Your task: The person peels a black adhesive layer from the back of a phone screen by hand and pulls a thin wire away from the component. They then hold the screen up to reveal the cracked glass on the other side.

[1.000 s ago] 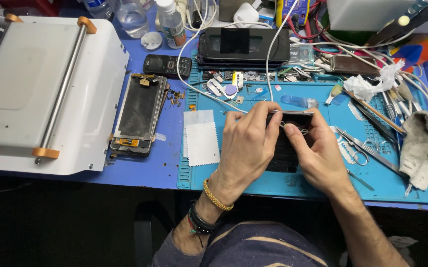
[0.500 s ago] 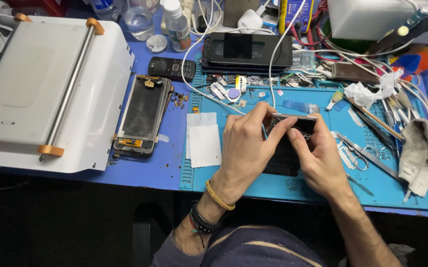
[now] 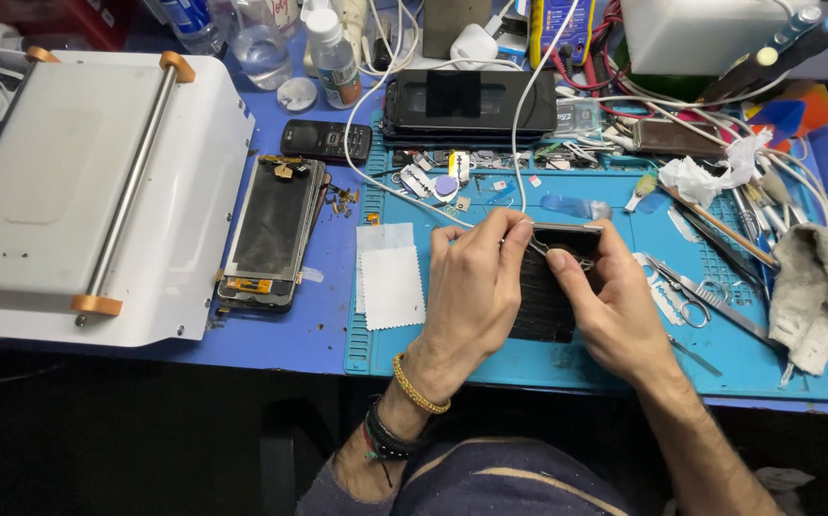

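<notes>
Bench: blue bench (image 3: 333, 334), crowded with tools and cables; teal work mat (image 3: 528, 358) under our hands.
Left hand (image 3: 471, 287): fingers pinched narrow on the top edge of the dark phone (image 3: 543, 296).
Right hand (image 3: 614, 306): fingers wrapped round the phone's right side, holding it.
Phone: tilted up over the mat's middle, between both hands.
Nearby: white cloth square (image 3: 390, 287) just left; opened phone body (image 3: 270, 234) beside the white laminating machine (image 3: 79, 182); scissors (image 3: 686, 296) to the right.

head-worn view, looking down, close workbench (image 3: 318, 344)
</notes>
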